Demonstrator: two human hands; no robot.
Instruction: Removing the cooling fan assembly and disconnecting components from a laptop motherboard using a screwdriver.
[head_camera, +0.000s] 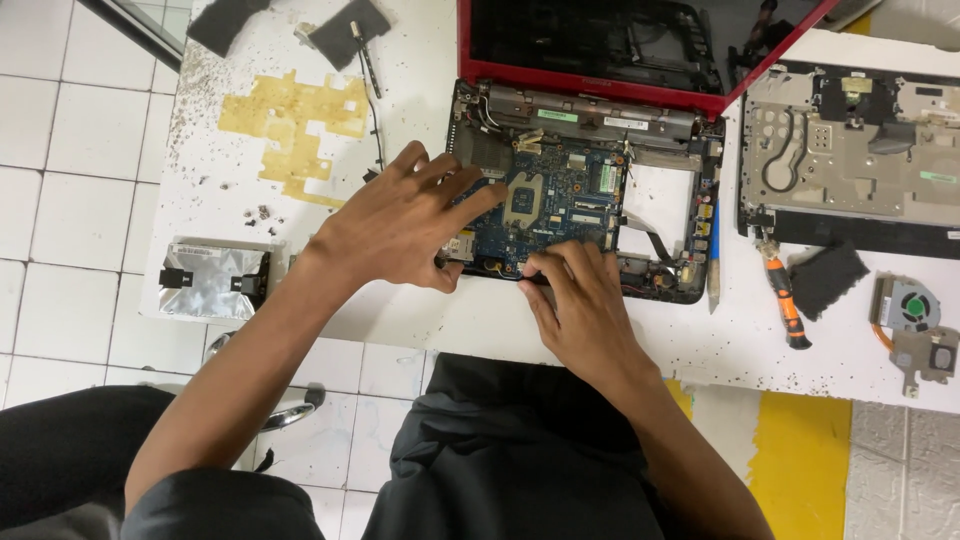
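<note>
1. Right hand (585, 305), nearest the camera, fingers curled narrow, pinching a thin dark tool at the laptop base's front edge.
2. Left hand (400, 220) spread wide, flat on the blue motherboard (560, 200).
3. Opened red laptop (590, 150) at the white tabletop's (450, 320) near edge, centre.
4. Orange-handled screwdriver (785, 300), copper-piped fan (915, 310) toward the right edge.
5. Foil-wrapped drive (215, 280) at the near-left corner.

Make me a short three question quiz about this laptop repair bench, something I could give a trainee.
1. True or false: the laptop base still has its keyboard cover on.
2. Which tool lies right of the base: A) orange-handled screwdriver, B) soldering iron, C) pliers?
3. Where does the left hand rest?

Key:
1. False; the blue circuit board lies exposed.
2. A.
3. On the base's left side, fingers spread over the board, while the right hand works at the front edge.
</note>
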